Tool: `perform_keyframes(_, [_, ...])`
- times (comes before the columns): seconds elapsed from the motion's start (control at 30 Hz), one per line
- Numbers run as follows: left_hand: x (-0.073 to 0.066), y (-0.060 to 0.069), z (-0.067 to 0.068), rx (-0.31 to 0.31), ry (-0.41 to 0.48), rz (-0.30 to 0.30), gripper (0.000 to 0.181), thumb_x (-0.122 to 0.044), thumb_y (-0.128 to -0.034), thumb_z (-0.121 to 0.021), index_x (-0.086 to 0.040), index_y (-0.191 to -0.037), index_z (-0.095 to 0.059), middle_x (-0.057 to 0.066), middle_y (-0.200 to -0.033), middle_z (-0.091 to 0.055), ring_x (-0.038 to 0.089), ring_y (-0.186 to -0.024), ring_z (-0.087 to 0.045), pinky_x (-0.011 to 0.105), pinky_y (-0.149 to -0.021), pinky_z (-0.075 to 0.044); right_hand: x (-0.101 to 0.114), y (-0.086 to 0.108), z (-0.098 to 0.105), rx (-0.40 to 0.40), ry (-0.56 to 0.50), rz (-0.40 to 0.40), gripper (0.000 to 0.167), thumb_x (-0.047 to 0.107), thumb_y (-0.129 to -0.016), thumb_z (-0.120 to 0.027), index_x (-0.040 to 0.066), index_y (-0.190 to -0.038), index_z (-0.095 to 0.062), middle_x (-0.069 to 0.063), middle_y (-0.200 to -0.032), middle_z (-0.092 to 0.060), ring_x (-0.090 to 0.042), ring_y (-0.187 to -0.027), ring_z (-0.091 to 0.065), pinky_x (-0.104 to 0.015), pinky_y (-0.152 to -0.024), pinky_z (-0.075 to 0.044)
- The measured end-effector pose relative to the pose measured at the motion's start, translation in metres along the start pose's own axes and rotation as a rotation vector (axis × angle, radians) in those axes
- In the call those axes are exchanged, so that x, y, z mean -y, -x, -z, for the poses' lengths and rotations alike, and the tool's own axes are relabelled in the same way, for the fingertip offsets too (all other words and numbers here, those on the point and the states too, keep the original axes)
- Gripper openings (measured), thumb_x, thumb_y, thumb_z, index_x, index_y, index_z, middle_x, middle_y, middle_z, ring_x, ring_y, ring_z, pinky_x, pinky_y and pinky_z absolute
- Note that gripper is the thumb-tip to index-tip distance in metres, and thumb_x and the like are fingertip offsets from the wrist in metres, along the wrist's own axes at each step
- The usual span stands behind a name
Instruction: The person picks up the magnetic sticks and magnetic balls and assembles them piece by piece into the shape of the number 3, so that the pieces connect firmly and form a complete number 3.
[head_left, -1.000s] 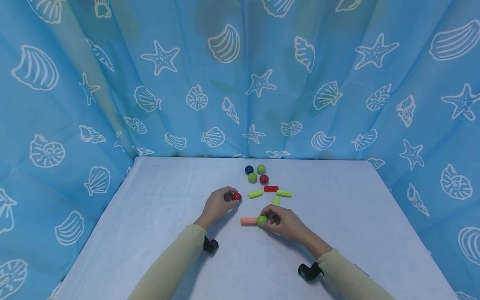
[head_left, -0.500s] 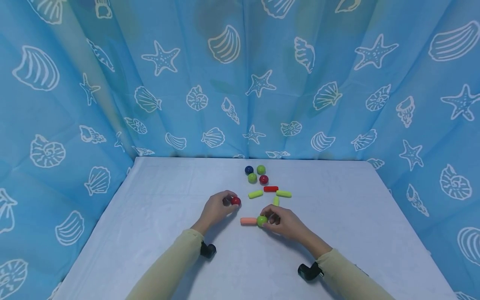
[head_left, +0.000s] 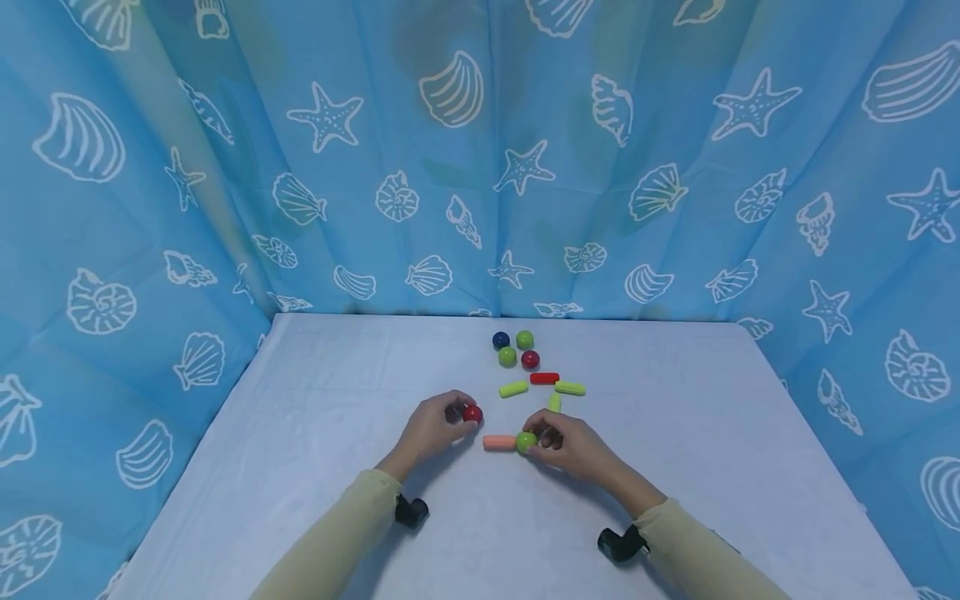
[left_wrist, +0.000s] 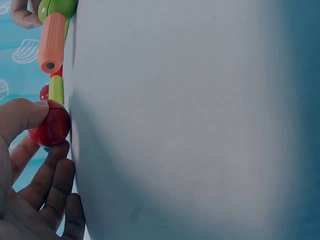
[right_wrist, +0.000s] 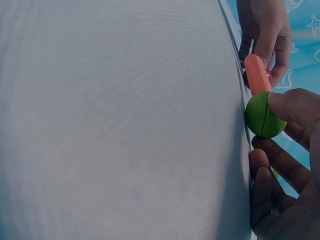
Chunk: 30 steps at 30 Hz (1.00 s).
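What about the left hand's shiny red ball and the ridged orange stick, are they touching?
Apart: the head view shows white table between the red ball and orange stick.

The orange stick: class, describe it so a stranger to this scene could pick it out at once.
At the white table, look between the left hand and right hand. The orange stick is there, one end meeting a green ball the right hand pinches. Its orange colour sets it apart: the red stick and lime sticks lie farther back.
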<state>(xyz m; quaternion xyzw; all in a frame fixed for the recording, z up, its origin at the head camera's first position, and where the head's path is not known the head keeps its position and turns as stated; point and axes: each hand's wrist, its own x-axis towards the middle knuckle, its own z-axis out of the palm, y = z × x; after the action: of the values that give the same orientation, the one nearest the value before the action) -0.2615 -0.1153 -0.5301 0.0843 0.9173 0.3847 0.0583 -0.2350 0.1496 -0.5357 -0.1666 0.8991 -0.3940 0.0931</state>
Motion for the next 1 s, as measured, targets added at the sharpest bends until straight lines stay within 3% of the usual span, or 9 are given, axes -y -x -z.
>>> perform_keyframes(1.0, [0.002,0.024,0.005,0.087,0.019,-0.074,0.029,-0.023,-0.0857,-0.083,-0.020,-0.112,-0.070,-0.008,-0.100,-0.065,0.012,-0.098,-0.060,0.036,-0.088,-0.051,-0.002,-0.002,0.000,-0.006,-0.003,0.020,0.029,0.019,-0.087,-0.081,0.025,-0.112,-0.067,0.011,-0.101,-0.065,-0.012,-0.086,-0.059,-0.026,-0.077,-0.053])
